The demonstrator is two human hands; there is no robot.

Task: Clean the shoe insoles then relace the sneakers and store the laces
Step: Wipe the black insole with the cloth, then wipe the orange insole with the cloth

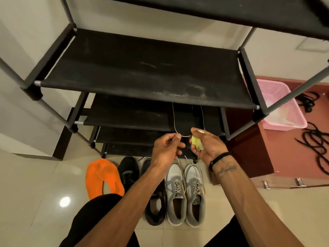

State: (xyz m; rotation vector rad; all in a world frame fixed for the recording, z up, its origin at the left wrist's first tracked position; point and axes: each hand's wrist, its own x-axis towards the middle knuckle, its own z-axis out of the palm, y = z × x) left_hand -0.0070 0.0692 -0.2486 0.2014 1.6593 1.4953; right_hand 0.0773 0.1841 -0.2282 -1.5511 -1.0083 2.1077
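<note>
A black insole [184, 120] with a thin white rim lies lengthwise on a lower shelf of the shoe rack [142, 72]. My left hand [166, 148] pinches its near tip. A second black insole [198, 113] lies right beside it, mostly hidden under the shelf above. My right hand [207, 145] is closed on a small yellow-green cloth [197, 143], held just right of the insole tip. Below my hands, a pair of grey sneakers [185, 193] stands laced on the floor, toes toward the rack. Black laces [314, 141] lie coiled on a reddish cabinet top at the right.
A pink plastic basket [284, 104] sits on the reddish cabinet [249, 154] beside the rack. On the tiled floor stand black shoes [128, 172], a dark brown shoe [154, 209] and orange slippers [101, 177]. The rack's upper shelves overhang my hands.
</note>
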